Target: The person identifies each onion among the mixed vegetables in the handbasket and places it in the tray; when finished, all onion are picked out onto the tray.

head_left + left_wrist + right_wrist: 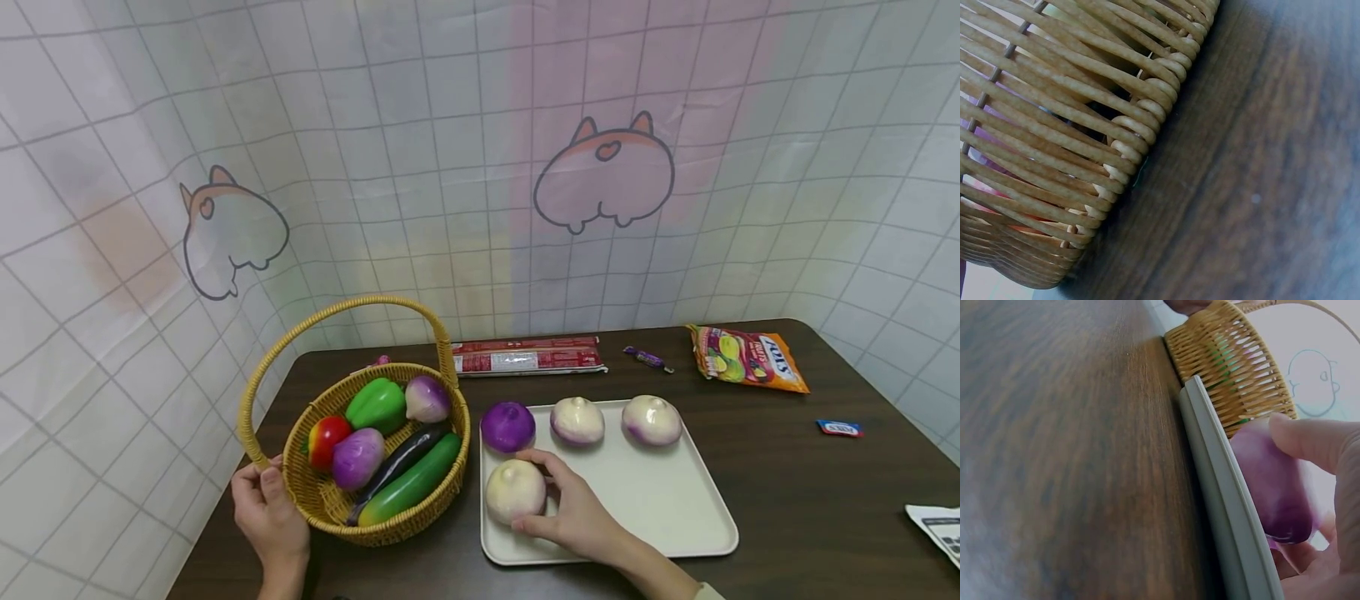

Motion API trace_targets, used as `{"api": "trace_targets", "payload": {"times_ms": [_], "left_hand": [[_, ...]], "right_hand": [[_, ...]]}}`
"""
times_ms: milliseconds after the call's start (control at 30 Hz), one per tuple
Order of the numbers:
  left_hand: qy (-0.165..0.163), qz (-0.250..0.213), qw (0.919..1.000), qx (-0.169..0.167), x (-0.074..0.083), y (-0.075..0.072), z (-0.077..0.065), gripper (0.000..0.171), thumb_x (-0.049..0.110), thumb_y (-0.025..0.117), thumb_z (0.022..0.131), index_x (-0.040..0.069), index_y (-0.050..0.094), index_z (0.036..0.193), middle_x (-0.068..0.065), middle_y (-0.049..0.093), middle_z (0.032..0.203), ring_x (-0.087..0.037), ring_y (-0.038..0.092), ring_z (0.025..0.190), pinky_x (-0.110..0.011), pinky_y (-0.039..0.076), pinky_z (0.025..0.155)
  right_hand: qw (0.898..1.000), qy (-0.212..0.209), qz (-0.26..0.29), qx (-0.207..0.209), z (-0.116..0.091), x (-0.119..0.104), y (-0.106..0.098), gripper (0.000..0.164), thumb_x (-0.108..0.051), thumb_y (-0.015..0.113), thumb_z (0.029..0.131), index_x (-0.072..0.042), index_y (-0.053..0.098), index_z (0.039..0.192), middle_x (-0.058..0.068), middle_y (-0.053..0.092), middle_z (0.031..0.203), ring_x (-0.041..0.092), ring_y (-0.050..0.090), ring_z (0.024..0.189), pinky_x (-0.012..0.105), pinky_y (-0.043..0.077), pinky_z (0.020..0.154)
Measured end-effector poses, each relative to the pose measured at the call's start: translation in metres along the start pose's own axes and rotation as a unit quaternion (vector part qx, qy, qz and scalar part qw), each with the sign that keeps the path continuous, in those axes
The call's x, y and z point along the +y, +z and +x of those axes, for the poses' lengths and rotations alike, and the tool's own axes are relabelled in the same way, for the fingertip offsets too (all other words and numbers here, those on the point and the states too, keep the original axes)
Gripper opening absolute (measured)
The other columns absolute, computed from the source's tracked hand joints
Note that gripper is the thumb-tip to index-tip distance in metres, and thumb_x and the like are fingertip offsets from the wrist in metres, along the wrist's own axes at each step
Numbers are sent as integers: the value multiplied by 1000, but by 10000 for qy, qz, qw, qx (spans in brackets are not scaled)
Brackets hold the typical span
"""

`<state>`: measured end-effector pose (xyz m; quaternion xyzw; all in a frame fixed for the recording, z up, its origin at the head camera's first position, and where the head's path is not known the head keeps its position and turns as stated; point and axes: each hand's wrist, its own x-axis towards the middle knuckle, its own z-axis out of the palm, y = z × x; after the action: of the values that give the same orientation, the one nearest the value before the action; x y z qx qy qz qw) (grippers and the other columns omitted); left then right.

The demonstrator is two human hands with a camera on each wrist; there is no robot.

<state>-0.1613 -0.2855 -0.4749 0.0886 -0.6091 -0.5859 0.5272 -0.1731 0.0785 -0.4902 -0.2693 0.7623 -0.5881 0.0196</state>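
My right hand (pixel 573 512) holds a purple-and-white onion (pixel 515 490) by its sides, at the front left corner of a white tray (pixel 645 521). In the right wrist view, thumb and fingers lie on both sides of the onion (pixel 1272 478), whose purple underside faces the camera. A purple onion (pixel 508 427) and two pale ones (pixel 577 420) stand along the tray's back. My left hand (pixel 273 512) grips the left rim of a wicker basket (pixel 405 527) at the handle's foot. Only the basket's woven side (pixel 1066 119) shows in the left wrist view.
The basket carries a green pepper (pixel 377 406), a red-yellow fruit (pixel 327 442), two purple onions (pixel 358 458), an eggplant (pixel 401 467) and a green cucumber-like vegetable (pixel 412 483). Behind lie a red packet (pixel 528 357), a purple candy (pixel 648 358) and a snack bag (pixel 746 358).
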Motion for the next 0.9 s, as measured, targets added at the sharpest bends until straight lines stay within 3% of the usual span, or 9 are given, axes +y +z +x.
{"api": "trace_targets", "payload": {"times_ms": [367, 900], "left_hand": [[-64, -117, 9999, -26, 1, 0, 0, 35, 25, 58, 97, -11, 55, 98, -15, 65, 94, -18, 63, 85, -16, 50, 70], [-177, -316, 9993, -77, 2, -1, 0, 30, 23, 59, 96, -6, 55, 98, -17, 64, 95, -20, 62, 88, -17, 51, 71]], "right_hand": [[9992, 339, -167, -155, 0, -1, -1, 81, -21, 86, 72, -7, 45, 140, 2, 54, 132, 18, 56, 116, 29, 44, 100], [9995, 140, -103, -282, 0, -8, -8, 81, -24, 84, 76, -5, 41, 142, 13, 49, 139, 31, 51, 124, 37, 42, 104]]}}
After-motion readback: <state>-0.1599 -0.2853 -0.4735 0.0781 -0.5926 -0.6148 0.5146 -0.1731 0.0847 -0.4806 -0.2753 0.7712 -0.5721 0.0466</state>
